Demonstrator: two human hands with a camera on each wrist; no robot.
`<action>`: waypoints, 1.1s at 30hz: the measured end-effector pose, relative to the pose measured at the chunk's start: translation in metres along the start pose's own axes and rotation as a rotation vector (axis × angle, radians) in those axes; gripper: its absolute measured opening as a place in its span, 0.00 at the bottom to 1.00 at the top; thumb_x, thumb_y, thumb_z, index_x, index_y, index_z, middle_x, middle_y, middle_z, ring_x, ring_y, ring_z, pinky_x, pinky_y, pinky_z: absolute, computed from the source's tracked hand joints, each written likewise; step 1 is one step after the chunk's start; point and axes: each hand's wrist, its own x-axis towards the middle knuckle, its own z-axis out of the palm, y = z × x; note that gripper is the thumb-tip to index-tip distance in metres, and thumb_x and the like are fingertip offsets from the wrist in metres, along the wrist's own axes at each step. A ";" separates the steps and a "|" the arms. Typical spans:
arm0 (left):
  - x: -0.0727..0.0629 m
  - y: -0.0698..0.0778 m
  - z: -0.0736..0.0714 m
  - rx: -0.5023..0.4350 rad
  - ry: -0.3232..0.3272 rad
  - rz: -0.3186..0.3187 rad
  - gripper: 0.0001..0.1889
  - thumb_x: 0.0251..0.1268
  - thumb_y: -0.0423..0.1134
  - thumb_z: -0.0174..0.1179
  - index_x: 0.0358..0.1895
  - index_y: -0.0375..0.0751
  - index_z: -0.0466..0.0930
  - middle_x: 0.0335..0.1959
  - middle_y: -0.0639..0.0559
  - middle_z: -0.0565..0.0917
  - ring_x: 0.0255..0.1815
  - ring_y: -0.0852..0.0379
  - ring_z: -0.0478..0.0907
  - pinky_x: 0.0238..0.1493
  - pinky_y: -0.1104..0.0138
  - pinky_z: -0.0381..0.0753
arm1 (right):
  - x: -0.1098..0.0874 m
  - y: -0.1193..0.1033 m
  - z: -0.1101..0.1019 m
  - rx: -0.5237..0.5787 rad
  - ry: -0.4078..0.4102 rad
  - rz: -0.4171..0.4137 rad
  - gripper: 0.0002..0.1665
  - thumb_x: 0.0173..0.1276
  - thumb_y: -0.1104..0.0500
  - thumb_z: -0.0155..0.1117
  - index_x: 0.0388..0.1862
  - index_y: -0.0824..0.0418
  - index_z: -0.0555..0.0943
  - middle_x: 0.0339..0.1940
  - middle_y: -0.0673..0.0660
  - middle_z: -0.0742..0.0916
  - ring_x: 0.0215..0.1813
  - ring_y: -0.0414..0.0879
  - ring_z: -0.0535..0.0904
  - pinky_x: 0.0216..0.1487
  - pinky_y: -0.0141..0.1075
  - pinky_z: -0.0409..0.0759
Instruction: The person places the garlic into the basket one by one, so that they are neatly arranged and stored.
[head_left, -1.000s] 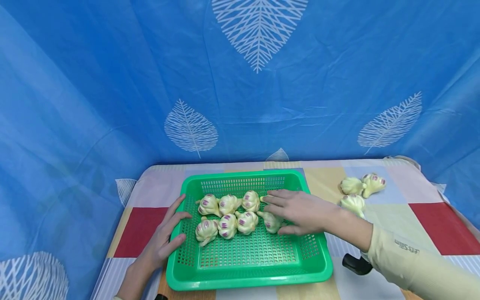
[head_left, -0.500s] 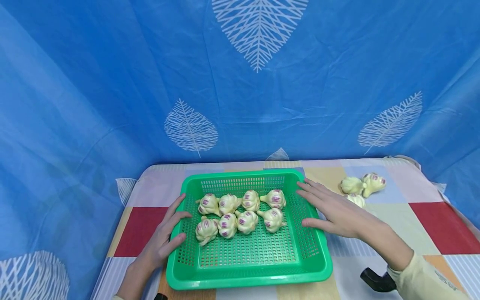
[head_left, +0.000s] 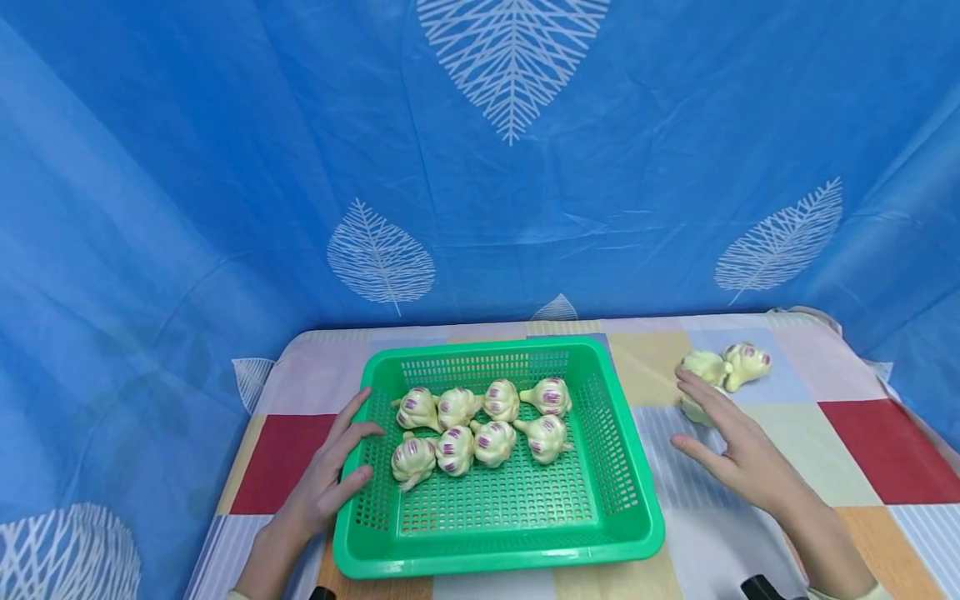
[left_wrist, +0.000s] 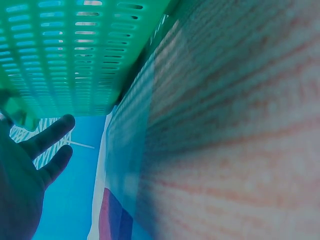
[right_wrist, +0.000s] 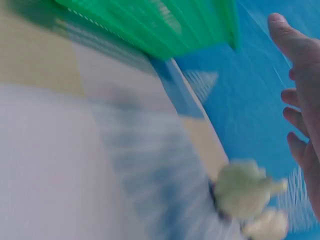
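Observation:
A green plastic basket [head_left: 495,567] holds several garlic bulbs [head_left: 546,439] set in two rows, pale with purple streaks. My left hand [head_left: 326,483] rests at the basket's left rim with its fingers loosely extended; in the left wrist view the fingers [left_wrist: 52,137] spread beside the slotted wall. To the right of the basket, my right hand [head_left: 750,462] reaches over the cloth, fingers apart and holding nothing. Its fingertips overlap a garlic bulb [head_left: 696,410], partly hidden behind them. Two more bulbs [head_left: 747,365] lie just beyond. The right wrist view shows a blurred bulb [right_wrist: 242,192] below the hand.
A patchwork-patterned cloth [head_left: 795,450] covers the table. Behind it and at the sides hangs a blue curtain [head_left: 600,208] with white leaf prints. The table's back edge runs close behind the basket. A black strap piece [head_left: 761,587] shows near the right wrist.
My right hand has let go of a garlic bulb in the basket's back row and moved right, out of the basket, toward the bulbs on the cloth. The left hand has stayed put.

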 end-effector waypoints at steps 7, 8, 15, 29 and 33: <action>0.000 0.000 0.000 -0.013 -0.004 -0.005 0.22 0.59 0.38 0.55 0.58 0.41 0.76 0.82 0.47 0.50 0.77 0.48 0.51 0.54 0.55 0.81 | -0.032 0.030 -0.011 0.024 0.137 0.210 0.44 0.68 0.62 0.70 0.80 0.50 0.63 0.76 0.45 0.69 0.70 0.19 0.55 0.62 0.14 0.50; 0.000 0.000 0.000 -0.015 -0.003 -0.005 0.22 0.59 0.38 0.55 0.58 0.41 0.76 0.82 0.47 0.50 0.77 0.48 0.52 0.54 0.55 0.81 | -0.036 0.035 -0.012 0.027 0.150 0.231 0.43 0.68 0.62 0.70 0.79 0.51 0.64 0.76 0.44 0.69 0.69 0.18 0.56 0.62 0.13 0.51; 0.001 -0.001 0.000 -0.021 -0.003 -0.001 0.22 0.59 0.38 0.55 0.58 0.40 0.76 0.82 0.47 0.50 0.77 0.50 0.51 0.55 0.56 0.81 | -0.055 0.062 -0.002 0.136 0.216 0.320 0.42 0.66 0.65 0.72 0.77 0.63 0.66 0.73 0.54 0.74 0.67 0.21 0.64 0.59 0.14 0.63; -0.001 -0.003 0.000 -0.008 0.007 0.008 0.21 0.59 0.38 0.54 0.58 0.40 0.76 0.81 0.46 0.50 0.78 0.49 0.50 0.55 0.55 0.81 | -0.045 0.078 0.013 0.234 0.123 0.449 0.52 0.62 0.56 0.77 0.79 0.62 0.60 0.73 0.73 0.69 0.64 0.18 0.63 0.56 0.13 0.64; 0.000 -0.002 0.001 -0.021 0.002 0.006 0.22 0.59 0.38 0.54 0.58 0.40 0.75 0.81 0.45 0.50 0.77 0.50 0.50 0.52 0.57 0.82 | -0.036 0.079 0.018 0.220 0.142 0.437 0.52 0.61 0.56 0.78 0.78 0.67 0.61 0.72 0.77 0.68 0.62 0.19 0.63 0.55 0.13 0.65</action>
